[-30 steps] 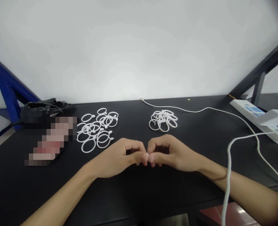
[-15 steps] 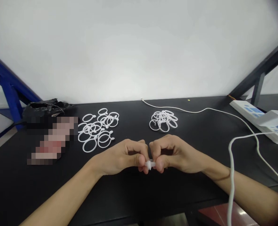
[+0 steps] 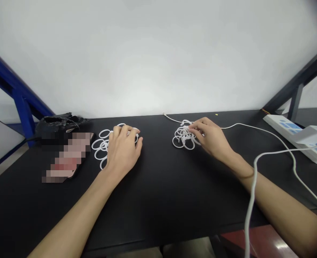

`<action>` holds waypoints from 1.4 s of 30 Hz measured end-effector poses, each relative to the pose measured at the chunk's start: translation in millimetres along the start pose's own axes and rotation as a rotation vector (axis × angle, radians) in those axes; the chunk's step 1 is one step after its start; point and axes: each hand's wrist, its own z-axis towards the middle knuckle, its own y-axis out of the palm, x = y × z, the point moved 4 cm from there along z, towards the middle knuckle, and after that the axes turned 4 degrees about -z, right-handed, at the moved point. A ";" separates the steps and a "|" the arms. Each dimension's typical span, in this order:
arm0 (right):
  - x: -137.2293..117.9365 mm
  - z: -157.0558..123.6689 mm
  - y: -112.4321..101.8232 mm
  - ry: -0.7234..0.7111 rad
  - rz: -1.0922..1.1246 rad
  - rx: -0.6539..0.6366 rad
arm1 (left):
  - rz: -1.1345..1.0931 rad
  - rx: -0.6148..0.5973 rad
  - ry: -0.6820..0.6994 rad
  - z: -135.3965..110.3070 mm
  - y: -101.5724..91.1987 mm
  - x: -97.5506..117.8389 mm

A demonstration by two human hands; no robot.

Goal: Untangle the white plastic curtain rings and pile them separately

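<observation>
The head view shows, at far left, a blue post (image 3: 22, 104) beside the table (image 3: 153, 200), then a crumpled black bag (image 3: 58, 125) near the back edge, its contents hidden. A pixelated slab (image 3: 69, 154) lies slantwise in front of the bag, its far end leaning rightward. Just right of it, the left rings (image 3: 104, 146) lie loosely flat and overlapping; being round, they show no long axis, and most of their tabs are covered. The left hand (image 3: 124, 147) is palm down over them, fingers bent and thumb apart; whether it grips one, I cannot tell. A stretch of black surface separates this group from the right rings (image 3: 184, 134), a tighter heap with tabs bunched inward. At the heap's far right side, the right hand (image 3: 213, 139) has thumb and fingertips close together; a hold on a ring cannot be made out. A thin cable (image 3: 239, 124) runs behind that hand, and a thicker cord (image 3: 252, 193) crosses before its forearm. The power strip (image 3: 284, 127) slants along the right side.
</observation>
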 end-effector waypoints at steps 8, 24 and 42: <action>16.7 8.5 13.3 -0.128 -0.252 -0.013 | 0.232 -0.106 0.045 -2.1 12.0 6.2; 19.5 7.6 12.9 -0.086 -0.272 -0.015 | 0.238 -0.071 0.019 -3.4 6.9 0.7; -79.2 -30.5 12.1 0.016 0.675 -0.380 | -1.144 -0.743 -0.059 -14.7 -13.8 41.4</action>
